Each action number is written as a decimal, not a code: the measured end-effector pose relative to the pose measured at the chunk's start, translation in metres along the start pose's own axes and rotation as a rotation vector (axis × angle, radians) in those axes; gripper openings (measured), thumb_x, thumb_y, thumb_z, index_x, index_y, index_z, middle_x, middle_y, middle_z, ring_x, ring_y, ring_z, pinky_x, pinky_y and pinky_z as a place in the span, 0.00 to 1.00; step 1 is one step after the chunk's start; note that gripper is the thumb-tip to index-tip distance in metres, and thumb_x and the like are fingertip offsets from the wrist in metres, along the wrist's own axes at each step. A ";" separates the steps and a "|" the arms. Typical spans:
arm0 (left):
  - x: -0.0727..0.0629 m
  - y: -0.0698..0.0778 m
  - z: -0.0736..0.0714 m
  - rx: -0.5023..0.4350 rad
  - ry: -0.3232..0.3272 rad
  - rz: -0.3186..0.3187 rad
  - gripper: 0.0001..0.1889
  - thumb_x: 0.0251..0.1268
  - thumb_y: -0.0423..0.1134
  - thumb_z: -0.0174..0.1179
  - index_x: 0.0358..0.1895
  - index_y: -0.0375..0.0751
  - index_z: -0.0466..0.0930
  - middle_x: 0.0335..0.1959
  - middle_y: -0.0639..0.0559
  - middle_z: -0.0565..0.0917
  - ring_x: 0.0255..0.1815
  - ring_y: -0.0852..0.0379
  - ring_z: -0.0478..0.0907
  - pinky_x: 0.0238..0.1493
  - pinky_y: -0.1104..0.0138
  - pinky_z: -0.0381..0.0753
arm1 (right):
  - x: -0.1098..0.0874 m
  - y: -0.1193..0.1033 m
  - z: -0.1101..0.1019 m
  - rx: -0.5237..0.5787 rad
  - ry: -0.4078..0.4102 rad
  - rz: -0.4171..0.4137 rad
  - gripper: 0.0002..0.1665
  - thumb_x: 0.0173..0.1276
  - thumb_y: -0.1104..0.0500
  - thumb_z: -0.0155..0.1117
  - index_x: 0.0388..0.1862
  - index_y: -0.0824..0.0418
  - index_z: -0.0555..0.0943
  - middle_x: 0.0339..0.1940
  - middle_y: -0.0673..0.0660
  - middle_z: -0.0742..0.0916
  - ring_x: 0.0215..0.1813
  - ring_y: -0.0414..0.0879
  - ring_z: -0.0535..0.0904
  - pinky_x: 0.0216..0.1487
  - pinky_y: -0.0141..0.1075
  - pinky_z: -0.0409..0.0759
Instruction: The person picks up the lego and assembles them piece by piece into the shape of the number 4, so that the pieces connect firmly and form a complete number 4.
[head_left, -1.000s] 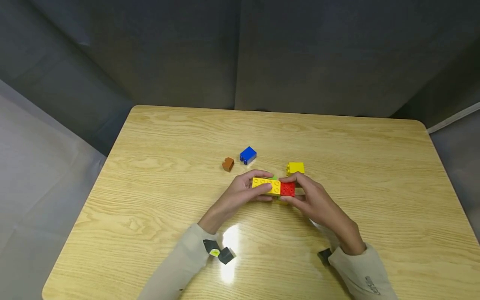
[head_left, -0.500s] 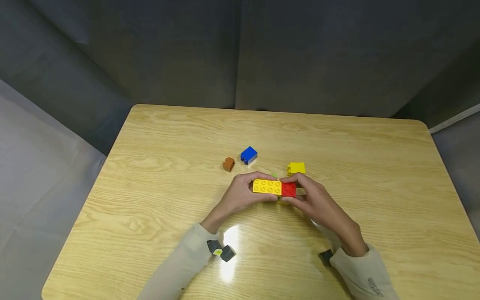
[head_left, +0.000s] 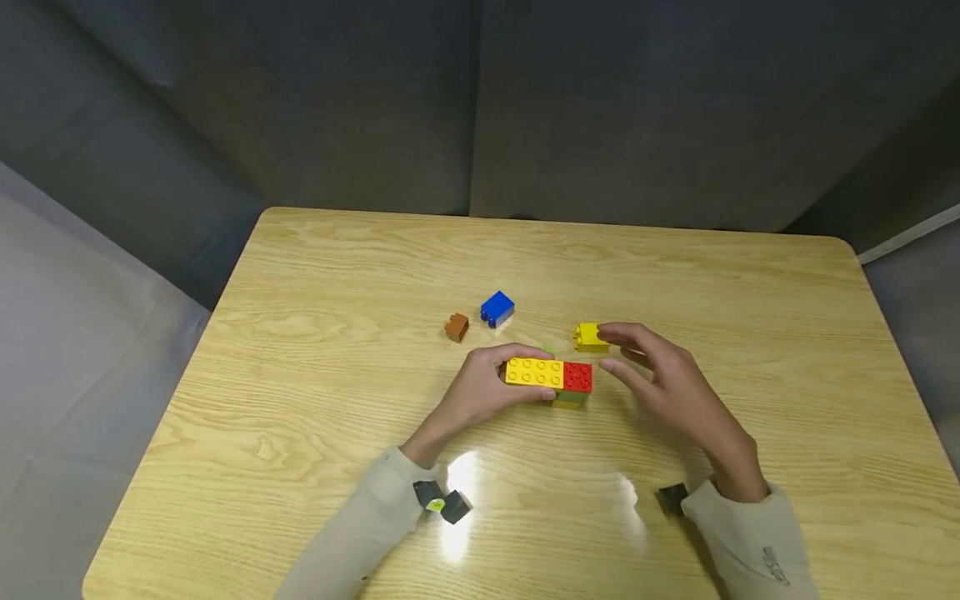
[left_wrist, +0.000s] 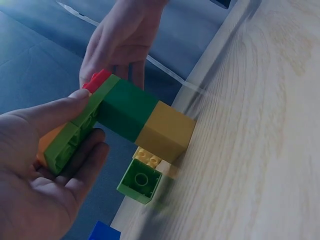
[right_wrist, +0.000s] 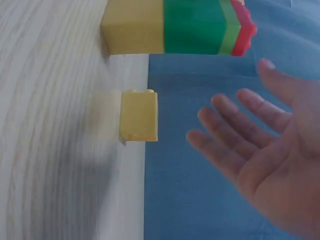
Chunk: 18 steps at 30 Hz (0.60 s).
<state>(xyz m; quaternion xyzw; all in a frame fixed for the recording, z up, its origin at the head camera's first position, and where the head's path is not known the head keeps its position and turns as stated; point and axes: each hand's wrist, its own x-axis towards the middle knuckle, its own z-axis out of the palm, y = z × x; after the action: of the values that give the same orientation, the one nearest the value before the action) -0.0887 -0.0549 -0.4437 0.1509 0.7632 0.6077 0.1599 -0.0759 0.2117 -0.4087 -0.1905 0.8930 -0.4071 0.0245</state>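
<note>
A stack of toy building bricks stands on the table: yellow at the bottom, then dark green, a light green layer, and yellow and red on top. With thumb and fingers on either side, my left hand grips the overhanging end, the yellow top brick and the light green layer. Right of the red brick, my right hand holds nothing, its fingers spread in the right wrist view. Those fingers hover by a loose yellow brick, apart from it in that view.
Behind the left hand lie a blue brick and a small brown brick. A loose green brick lies beyond the stack, mostly hidden in the head view. Dark cloth hangs past the table's far edge.
My right hand has let go of the red end of the stack and moved right and away, towards the loose yellow brick. The left thumb has shifted from the yellow top to its near side.
</note>
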 end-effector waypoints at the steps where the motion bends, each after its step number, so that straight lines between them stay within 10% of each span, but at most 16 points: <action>1: 0.000 0.000 0.000 0.003 0.000 -0.001 0.21 0.59 0.39 0.79 0.56 0.46 0.89 0.55 0.53 0.86 0.38 0.61 0.80 0.38 0.71 0.81 | 0.001 0.001 0.000 -0.014 0.004 -0.005 0.27 0.76 0.61 0.68 0.70 0.65 0.75 0.66 0.65 0.82 0.66 0.62 0.78 0.63 0.59 0.77; 18: -0.001 0.003 -0.001 0.005 -0.014 0.013 0.21 0.59 0.38 0.79 0.56 0.45 0.88 0.53 0.53 0.86 0.38 0.61 0.80 0.38 0.71 0.81 | 0.023 0.013 0.019 -0.326 -0.257 0.045 0.37 0.75 0.76 0.57 0.80 0.63 0.65 0.80 0.75 0.62 0.79 0.76 0.55 0.69 0.70 0.65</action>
<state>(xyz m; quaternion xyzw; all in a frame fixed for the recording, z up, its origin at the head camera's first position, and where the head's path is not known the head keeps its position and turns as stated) -0.0877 -0.0554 -0.4405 0.1604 0.7626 0.6056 0.1611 -0.0980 0.1974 -0.4283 -0.2221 0.9406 -0.2289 0.1163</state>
